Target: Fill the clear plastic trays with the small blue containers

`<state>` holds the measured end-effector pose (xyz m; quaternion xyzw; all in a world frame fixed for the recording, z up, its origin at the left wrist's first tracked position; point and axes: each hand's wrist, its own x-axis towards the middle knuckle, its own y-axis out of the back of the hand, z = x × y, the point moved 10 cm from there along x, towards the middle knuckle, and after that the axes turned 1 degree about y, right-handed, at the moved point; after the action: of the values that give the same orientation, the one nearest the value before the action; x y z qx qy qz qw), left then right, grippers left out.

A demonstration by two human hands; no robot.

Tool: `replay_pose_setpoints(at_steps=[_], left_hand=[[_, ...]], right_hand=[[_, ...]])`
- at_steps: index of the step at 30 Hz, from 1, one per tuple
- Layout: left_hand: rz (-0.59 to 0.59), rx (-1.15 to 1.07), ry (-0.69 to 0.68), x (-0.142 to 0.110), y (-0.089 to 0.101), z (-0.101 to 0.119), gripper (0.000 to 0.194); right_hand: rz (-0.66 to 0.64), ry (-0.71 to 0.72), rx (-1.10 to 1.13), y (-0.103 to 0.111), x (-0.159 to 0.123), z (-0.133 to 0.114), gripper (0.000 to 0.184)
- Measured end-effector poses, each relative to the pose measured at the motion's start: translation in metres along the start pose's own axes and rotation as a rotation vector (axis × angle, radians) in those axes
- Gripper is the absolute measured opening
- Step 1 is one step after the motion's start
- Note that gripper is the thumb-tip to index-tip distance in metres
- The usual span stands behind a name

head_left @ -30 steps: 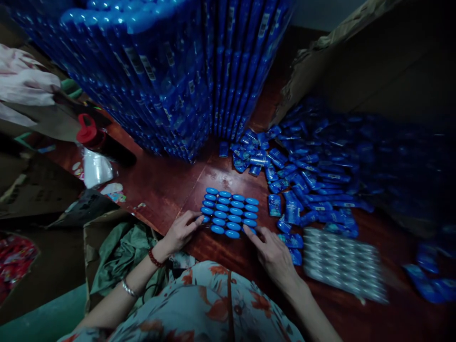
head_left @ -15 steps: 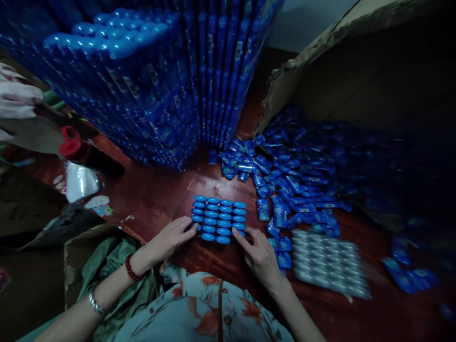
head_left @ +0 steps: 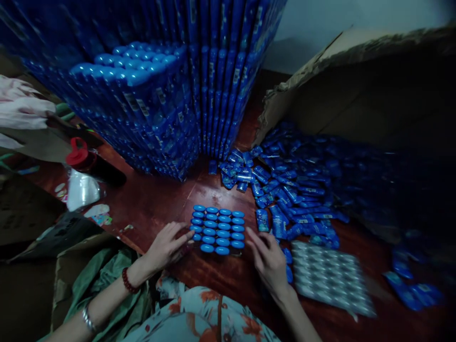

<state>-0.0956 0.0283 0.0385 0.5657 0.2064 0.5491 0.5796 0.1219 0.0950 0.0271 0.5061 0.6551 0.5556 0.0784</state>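
Blue containers, R hand now just off — L hand still alongside

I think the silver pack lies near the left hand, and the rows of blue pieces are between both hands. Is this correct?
Not fully. In the head view, the silver pack lies near the right hand, not the left hand. The rows of blue pieces are between both hands.

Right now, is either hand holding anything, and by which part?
Neither appears to grip anything: the left hand seems to touch the left edge of the grouped blue pieces; the right hand is just off their right edge.
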Motion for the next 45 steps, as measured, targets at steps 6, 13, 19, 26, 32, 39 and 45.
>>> replay_pose_setpoints(at_steps=[6,13,19,26,32,39,45], left_hand=[[-0.058,-0.273,0.387,0.093,-0.034,-0.083,0.021],[-0.162,-0.182,0.605,0.183,-0.087,-0.15,0.056],[-0.273,-0.224,0.577,0.172,-0.105,-0.141,0.046],[0.028,-0.412,0.531,0.097,-0.056,-0.122,0.039],[0.393,-0.454,0.857,-0.012,0.012,-0.104,0.033],[0.381,-1.124,1.209,-0.094,-0.029,-0.068,0.036],[0.296,-1.3,1.265,-0.108,-0.057,-0.052,0.052]], right_hand=[[-0.322,-0.441,-0.384,-0.024,0.044,0.08,0.042],[-0.583,-0.462,-0.299,-0.052,0.039,0.079,0.044],[-0.299,-0.557,0.208,-0.019,-0.005,0.088,0.032],[-0.162,-0.784,0.693,-0.003,-0.053,0.058,0.036],[-0.178,0.021,0.188,-0.001,-0.038,-0.02,0.041],[-0.357,0.295,-0.045,-0.02,-0.029,-0.047,0.052],[-0.468,0.356,-0.124,-0.029,-0.014,-0.065,0.046]])
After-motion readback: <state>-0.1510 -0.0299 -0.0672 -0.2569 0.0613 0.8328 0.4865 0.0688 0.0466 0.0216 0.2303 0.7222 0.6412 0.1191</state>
